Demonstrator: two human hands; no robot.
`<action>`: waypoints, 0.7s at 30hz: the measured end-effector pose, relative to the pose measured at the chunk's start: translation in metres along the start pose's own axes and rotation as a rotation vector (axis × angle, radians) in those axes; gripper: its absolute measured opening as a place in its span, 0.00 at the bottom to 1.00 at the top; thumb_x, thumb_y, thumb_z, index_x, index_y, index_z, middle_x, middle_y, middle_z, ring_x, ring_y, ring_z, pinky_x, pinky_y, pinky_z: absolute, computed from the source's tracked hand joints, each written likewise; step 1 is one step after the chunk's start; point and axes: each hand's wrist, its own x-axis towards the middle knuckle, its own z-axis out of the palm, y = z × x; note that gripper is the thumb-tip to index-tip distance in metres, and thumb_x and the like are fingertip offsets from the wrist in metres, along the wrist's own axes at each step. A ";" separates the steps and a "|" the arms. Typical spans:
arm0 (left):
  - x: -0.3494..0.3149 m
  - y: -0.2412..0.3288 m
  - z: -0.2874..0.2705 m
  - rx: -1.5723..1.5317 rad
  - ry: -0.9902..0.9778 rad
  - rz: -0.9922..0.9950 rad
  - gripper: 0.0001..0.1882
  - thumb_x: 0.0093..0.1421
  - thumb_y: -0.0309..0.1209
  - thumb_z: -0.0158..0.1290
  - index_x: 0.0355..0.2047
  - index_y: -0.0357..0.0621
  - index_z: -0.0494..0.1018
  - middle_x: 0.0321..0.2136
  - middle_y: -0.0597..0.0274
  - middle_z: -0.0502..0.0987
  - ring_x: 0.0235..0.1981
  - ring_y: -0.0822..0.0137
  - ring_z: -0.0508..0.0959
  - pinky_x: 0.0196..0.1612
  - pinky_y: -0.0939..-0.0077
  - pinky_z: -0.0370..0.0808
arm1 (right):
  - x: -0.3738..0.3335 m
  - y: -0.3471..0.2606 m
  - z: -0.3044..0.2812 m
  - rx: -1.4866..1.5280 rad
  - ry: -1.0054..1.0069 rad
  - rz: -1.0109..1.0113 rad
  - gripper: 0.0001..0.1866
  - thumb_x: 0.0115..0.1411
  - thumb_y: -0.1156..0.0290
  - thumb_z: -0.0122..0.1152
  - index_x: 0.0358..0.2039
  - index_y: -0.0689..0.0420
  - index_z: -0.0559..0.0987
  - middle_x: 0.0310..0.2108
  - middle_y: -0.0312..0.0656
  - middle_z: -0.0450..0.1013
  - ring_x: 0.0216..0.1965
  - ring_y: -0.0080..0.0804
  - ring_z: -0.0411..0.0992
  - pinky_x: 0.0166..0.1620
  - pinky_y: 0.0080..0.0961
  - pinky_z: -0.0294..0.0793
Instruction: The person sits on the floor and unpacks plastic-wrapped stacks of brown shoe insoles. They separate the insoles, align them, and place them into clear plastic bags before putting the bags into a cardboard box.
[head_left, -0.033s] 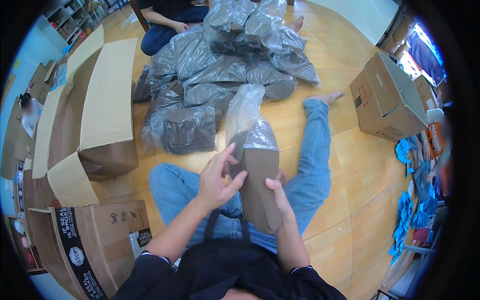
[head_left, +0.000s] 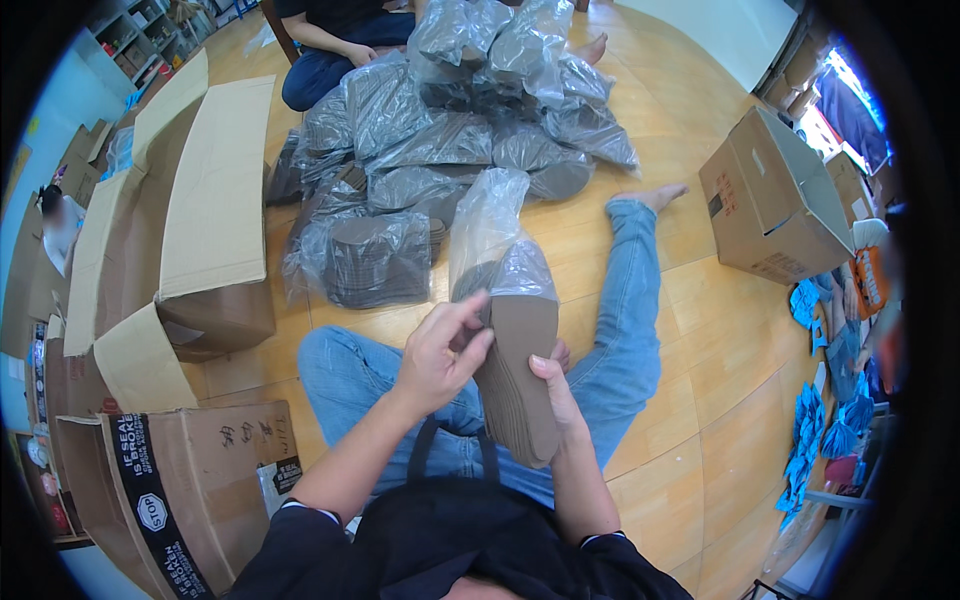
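Note:
A stack of brown shoe insoles (head_left: 522, 370) stands tilted in front of me, its far end inside a clear plastic bag (head_left: 487, 215). My right hand (head_left: 562, 395) grips the stack from the right side, thumb on the top insole and fingers behind. Beside the stack's left edge, my left hand (head_left: 440, 350) is open, its bent index finger and thumb apart at the bag's mouth and the insole edges. Part of the stack under the plastic shows only dimly. Farther off lies a pile of bagged insoles (head_left: 430, 140).
Open cardboard boxes stand at the left, a tall one (head_left: 215, 190) and a taped one (head_left: 215, 480). Another open box (head_left: 775, 195) is at the far right, with blue pieces (head_left: 805, 440) nearer me. A seated person (head_left: 335, 40) is behind the pile. My jeans-clad legs (head_left: 625, 290) frame the work.
My left hand's index finger and thumb have drawn closer together and shifted slightly right, against the edge of the stack and bag. The right hand and the stack have hardly moved.

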 end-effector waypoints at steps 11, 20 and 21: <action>-0.022 0.022 0.018 -0.037 0.098 0.061 0.09 0.55 0.20 0.55 0.38 0.39 0.75 0.31 0.57 0.74 0.29 0.65 0.74 0.33 0.75 0.72 | 0.013 -0.017 -0.007 0.056 -0.031 -0.076 0.37 0.57 0.45 0.52 0.56 0.64 0.66 0.47 0.50 0.69 0.46 0.37 0.70 0.49 0.31 0.71; 0.037 0.011 -0.002 -0.096 -0.010 -0.132 0.06 0.56 0.19 0.55 0.35 0.34 0.77 0.30 0.60 0.75 0.27 0.72 0.74 0.31 0.80 0.71 | 0.012 -0.009 -0.013 -0.231 0.021 -0.140 0.38 0.57 0.46 0.52 0.56 0.67 0.64 0.46 0.54 0.68 0.46 0.37 0.69 0.48 0.28 0.70; 0.034 0.009 -0.001 -0.075 0.000 -0.072 0.05 0.57 0.19 0.55 0.35 0.35 0.77 0.30 0.59 0.75 0.28 0.71 0.75 0.31 0.79 0.71 | 0.011 -0.010 -0.012 -0.233 0.053 -0.155 0.38 0.57 0.46 0.51 0.56 0.67 0.64 0.46 0.54 0.68 0.46 0.37 0.69 0.49 0.28 0.70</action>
